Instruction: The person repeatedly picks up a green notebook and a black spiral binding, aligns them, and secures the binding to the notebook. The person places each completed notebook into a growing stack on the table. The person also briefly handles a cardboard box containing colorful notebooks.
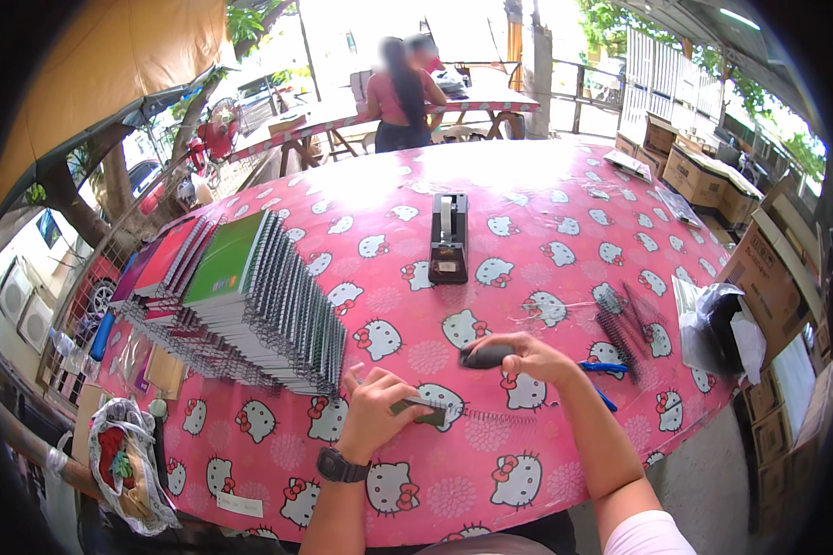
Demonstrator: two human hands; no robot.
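My left hand (377,407), with a dark watch on its wrist, is closed on a small green-edged notebook (424,413), mostly hidden by the fingers. A thin spiral wire coil (502,419) stretches from the notebook to the right over the table. My right hand (530,358) is wrapped round a dark, rounded, handle-like object (487,356), held above the coil; its exact kind is unclear. Left of my hands stands a tall stack of spiral notebooks (292,310) with a green cover (229,250) on top. Beside it lie red-covered notebooks (164,257).
A black tape dispenser (449,240) stands mid-table on the pink patterned cloth (426,356). Dark wire coils (617,342) and blue-handled pliers (604,367) lie at the right. A plastic bag (130,467) hangs at the left edge. Cardboard boxes (768,277) line the right; people (403,102) are behind.
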